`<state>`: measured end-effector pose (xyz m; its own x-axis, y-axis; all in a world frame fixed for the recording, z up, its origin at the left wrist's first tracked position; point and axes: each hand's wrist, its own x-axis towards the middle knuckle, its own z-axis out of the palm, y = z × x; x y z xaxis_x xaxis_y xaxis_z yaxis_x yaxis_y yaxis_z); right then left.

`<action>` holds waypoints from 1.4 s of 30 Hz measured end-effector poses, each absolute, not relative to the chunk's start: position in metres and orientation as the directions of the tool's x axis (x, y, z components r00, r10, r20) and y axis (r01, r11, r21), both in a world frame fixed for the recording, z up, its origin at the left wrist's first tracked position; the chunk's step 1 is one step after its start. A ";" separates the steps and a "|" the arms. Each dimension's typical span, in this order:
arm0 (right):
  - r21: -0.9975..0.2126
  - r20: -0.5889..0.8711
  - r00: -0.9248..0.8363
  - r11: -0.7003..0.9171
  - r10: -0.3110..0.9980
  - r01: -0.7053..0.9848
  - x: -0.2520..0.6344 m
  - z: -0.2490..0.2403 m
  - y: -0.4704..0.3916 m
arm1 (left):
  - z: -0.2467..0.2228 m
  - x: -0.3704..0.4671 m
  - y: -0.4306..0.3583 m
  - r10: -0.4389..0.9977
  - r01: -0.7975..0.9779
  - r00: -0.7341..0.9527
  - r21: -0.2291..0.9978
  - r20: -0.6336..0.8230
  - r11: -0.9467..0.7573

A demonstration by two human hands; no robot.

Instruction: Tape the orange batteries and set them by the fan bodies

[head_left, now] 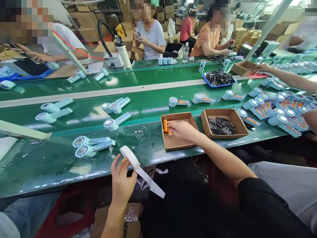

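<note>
My left hand (pixel 123 180) grips a roll of white tape (pixel 130 155) at the table's front edge, and a loose strip hangs from it down to the right. Inside a shallow cardboard box (pixel 177 144), my right hand (pixel 182 131) has its fingers closed at an orange cylindrical battery (pixel 169 131). Another orange battery (pixel 165 125) stands against the box's left wall. To the left of the tape, two light-blue handheld fan housings (pixel 85 151) lie on the table with their handles pointing right.
Beside my right forearm, a second cardboard box (pixel 225 133) holds black strip-like parts. More fan housings lie on the green conveyor (pixel 148 112) and crowd the right side. A blue tray (pixel 220 79) of black parts sits farther back. A co-worker's arm (pixel 284 76) reaches in from the right.
</note>
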<state>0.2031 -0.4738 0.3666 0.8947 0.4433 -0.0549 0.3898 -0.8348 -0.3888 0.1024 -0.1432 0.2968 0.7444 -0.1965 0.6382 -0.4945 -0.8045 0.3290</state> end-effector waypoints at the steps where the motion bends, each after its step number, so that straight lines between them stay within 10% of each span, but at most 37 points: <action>1: -0.298 -0.078 0.919 -0.888 0.387 0.349 0.220 0.367 -0.478 | 0.296 0.102 -0.148 -0.211 -0.511 0.737 0.326 0.642 -0.795; 13: -0.258 -0.208 0.956 -0.954 0.209 0.152 0.244 0.373 -0.519 | 0.275 0.103 -0.151 -0.375 -0.660 0.654 0.253 0.657 -0.707; 21: -0.971 -0.034 0.962 -0.238 0.272 0.033 0.181 0.367 -0.534 | 0.304 0.096 -0.179 -0.478 -0.694 0.641 0.188 0.601 -0.694; 38: -0.839 -0.111 0.901 -0.526 0.419 0.141 0.113 0.378 -0.486 | 0.337 0.104 -0.207 -0.719 -0.751 0.534 -0.142 0.444 -0.645; 42: -0.939 -0.137 0.894 -0.343 0.426 0.020 0.117 0.372 -0.485 | 0.337 0.105 -0.207 -0.712 -0.766 0.521 -0.110 0.470 -0.633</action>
<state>0.1165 -0.4849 0.3718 0.8942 0.4263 -0.1368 0.0197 -0.3429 -0.9392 0.1050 -0.2072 0.3374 0.5210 -0.7124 0.4702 -0.7662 -0.6331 -0.1102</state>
